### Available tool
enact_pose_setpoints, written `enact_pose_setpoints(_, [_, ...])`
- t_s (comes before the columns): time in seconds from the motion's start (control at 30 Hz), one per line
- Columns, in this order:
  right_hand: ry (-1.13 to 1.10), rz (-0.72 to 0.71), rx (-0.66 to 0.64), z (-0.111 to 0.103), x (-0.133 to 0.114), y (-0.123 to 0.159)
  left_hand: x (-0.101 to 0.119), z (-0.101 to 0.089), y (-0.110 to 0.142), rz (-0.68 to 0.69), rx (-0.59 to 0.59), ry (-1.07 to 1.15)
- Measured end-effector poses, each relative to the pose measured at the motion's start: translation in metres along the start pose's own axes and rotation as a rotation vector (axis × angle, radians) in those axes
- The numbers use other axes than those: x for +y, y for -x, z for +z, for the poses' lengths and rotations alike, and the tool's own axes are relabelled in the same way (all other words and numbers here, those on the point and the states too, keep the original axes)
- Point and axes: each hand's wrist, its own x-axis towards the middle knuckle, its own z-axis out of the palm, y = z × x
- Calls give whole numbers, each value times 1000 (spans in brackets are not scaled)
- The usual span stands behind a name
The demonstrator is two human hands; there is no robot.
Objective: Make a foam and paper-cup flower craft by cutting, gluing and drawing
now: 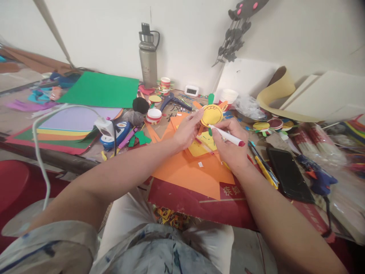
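My left hand (188,131) grips a round yellow paper craft (211,115) by its left edge. Dark red scalloped lines run along its upper rim, and green and orange paper tabs stick out around it. In my right hand (232,142) is a white marker (228,136) with a red end, its tip at the lower part of the yellow disc. Below both hands lie orange paper sheets (194,173) and a yellow piece of paper (198,148) with small scraps on it.
At the back stand a grey water bottle (148,61), a small digital clock (191,90) and white paper cups (229,96). Green paper (102,89) and a power strip (115,137) lie left. To the right are a black phone (289,173), utility knives (264,165) and a glue gun (318,175).
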Motion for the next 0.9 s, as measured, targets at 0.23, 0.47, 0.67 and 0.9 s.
enact_pose_setpoints(0.23, [-10,-5,1,0,1,1,0,-3,0,18,-18,-50])
enact_pose_setpoints(0.47, [7,15,23,1,1,0,1,1,4,19,-62,-47])
enact_pose_setpoints(0.67, [21,11,27,1,1,0,0,-1,3,-5,-32,-9])
enact_pose_setpoints(0.9, [-8,18,34,1,1,1,-2,-4,0,0,-34,3])
